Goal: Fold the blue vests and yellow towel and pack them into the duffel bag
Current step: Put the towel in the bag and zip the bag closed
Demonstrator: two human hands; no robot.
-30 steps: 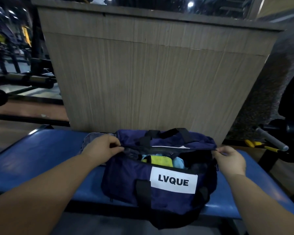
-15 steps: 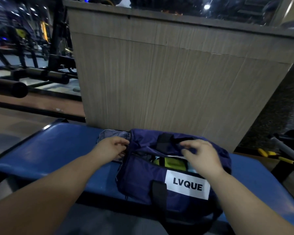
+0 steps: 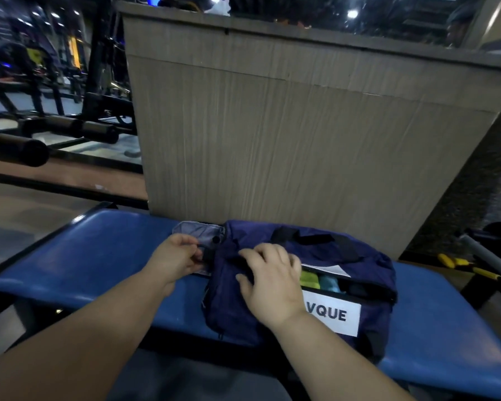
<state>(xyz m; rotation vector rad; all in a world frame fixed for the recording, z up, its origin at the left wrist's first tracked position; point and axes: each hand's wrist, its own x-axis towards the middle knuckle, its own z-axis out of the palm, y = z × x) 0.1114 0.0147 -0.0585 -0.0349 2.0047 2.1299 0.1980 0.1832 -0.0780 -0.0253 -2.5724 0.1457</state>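
Shifted left along duffel bag (image 3: 373,263) with right hand (image 3: 272,282), grip unclear. Pinching bag's end with left hand (image 3: 175,259).

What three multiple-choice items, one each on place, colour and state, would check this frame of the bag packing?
1. The navy fabric duffel bag sits on: A the floor; B the blue padded bench; C a metal shelf.
2. The rectangular label on its front is: A white; B red; C yellow.
3. The bag's top opening is: A shut fully; B partly open; C turned inside out.
Key: B, bench padding shows around it; A, white with black letters; B, yellow-green cloth and pale blue cloth show in the gap.
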